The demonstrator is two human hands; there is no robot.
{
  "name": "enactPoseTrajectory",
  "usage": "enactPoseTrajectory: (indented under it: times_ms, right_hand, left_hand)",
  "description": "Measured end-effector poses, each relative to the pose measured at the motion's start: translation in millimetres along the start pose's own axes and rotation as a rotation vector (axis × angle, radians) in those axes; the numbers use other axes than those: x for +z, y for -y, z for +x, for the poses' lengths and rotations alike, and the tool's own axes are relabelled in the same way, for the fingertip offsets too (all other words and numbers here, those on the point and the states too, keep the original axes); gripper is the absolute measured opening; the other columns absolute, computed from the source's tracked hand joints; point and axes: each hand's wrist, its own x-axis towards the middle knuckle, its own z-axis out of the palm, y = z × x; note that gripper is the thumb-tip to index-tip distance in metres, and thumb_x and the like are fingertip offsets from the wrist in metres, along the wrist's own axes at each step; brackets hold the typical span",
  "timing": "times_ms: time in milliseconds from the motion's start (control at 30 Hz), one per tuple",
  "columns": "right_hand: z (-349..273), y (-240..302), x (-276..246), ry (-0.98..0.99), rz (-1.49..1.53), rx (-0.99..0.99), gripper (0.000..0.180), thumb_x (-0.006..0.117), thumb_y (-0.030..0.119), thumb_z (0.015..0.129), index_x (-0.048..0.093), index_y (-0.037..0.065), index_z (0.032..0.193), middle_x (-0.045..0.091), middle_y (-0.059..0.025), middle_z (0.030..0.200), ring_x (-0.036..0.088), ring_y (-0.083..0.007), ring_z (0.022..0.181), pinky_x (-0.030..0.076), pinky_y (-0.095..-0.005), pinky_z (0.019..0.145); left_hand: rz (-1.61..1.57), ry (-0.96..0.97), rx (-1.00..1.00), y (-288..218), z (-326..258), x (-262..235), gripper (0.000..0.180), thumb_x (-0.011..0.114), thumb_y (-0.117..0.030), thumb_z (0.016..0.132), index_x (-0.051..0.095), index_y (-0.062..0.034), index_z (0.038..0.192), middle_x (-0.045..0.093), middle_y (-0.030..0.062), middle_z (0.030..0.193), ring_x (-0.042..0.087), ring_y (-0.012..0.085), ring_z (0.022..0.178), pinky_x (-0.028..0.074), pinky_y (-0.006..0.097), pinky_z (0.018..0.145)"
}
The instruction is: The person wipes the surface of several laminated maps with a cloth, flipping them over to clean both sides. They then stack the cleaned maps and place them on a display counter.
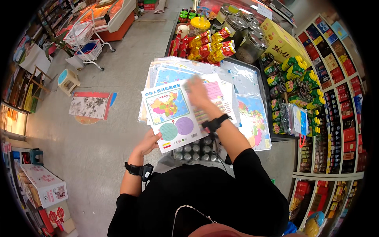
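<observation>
My left hand (147, 143) pinches the lower left corner of a white sheet with a coloured map (167, 106) and two round text patches printed on it. The sheet is tilted over a pile of other papers. My right hand (198, 94), smeared by motion, is at the sheet's upper right edge; its fingers cannot be made out. Beneath it lies another sheet with a pink panel (213, 90). More map sheets are stacked behind, and a separate map (252, 118) lies to the right on the counter.
Red and gold snack packets (211, 45) and lidded jars (252, 46) stand behind the papers. Green and yellow packages (294, 81) line the right side. Cans (192, 152) sit below the papers, near my body. A stool (68, 80) and a basket cart (89, 47) stand at left.
</observation>
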Motion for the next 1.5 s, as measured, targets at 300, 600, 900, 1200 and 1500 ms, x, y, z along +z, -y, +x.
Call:
enactPoseTrajectory:
  times_ms: [300, 600, 900, 1200, 1500]
  right_hand:
    - [-12, 77, -12, 0.189, 0.259, -0.400, 0.062, 0.053, 0.006, 0.072, 0.047, 0.016, 0.133, 0.029, -0.0170, 0.147, 0.024, -0.0343, 0.138, 0.030, -0.0556, 0.104]
    - [-73, -96, -29, 0.008, 0.038, 0.162, 0.062, 0.053, 0.008, 0.075, 0.043, 0.009, 0.136, 0.025, -0.0228, 0.147, 0.023, -0.0386, 0.137, 0.029, -0.0487, 0.107]
    - [-107, -45, -28, -0.065, 0.026, 0.090, 0.060, 0.054, 0.005, 0.072, 0.045, 0.005, 0.132, 0.030, -0.0274, 0.142, 0.028, -0.0435, 0.133, 0.028, -0.0492, 0.107]
    - [-115, 70, -52, 0.176, 0.272, -0.372, 0.058, 0.050, -0.002, 0.068, 0.055, 0.010, 0.124, 0.038, -0.0201, 0.141, 0.034, -0.0359, 0.132, 0.031, -0.0465, 0.105]
    - [-179, -51, -61, -0.104, 0.159, 0.261, 0.062, 0.046, -0.002, 0.071, 0.047, 0.006, 0.132, 0.031, -0.0257, 0.144, 0.027, -0.0433, 0.134, 0.026, -0.0450, 0.109]
  left_hand:
    - [-0.008, -0.013, -0.019, 8, 4, -7, 0.046, 0.050, -0.018, 0.095, 0.033, -0.0040, 0.136, 0.050, 0.0099, 0.129, 0.056, 0.0217, 0.113, 0.054, 0.038, 0.087]
    - [0.377, -0.182, -0.111, -31, -18, -21, 0.042, 0.051, -0.031, 0.095, 0.046, -0.0013, 0.124, 0.063, 0.0126, 0.107, 0.064, 0.0150, 0.092, 0.055, 0.027, 0.067]
    - [0.699, -0.559, 0.207, -64, 5, -35, 0.041, 0.060, -0.030, 0.089, 0.051, 0.0003, 0.116, 0.063, 0.0088, 0.083, 0.063, 0.0129, 0.071, 0.051, 0.027, 0.057]
    - [0.705, -0.500, 0.267, -63, 62, -56, 0.027, 0.067, -0.020, 0.084, 0.059, 0.0025, 0.095, 0.061, 0.0052, 0.075, 0.057, 0.0100, 0.059, 0.046, 0.024, 0.049]
    - [0.641, -0.516, 0.360, -78, 50, -43, 0.026, 0.063, -0.021, 0.087, 0.055, 0.0001, 0.100, 0.060, 0.0044, 0.083, 0.057, 0.0088, 0.068, 0.046, 0.023, 0.057]
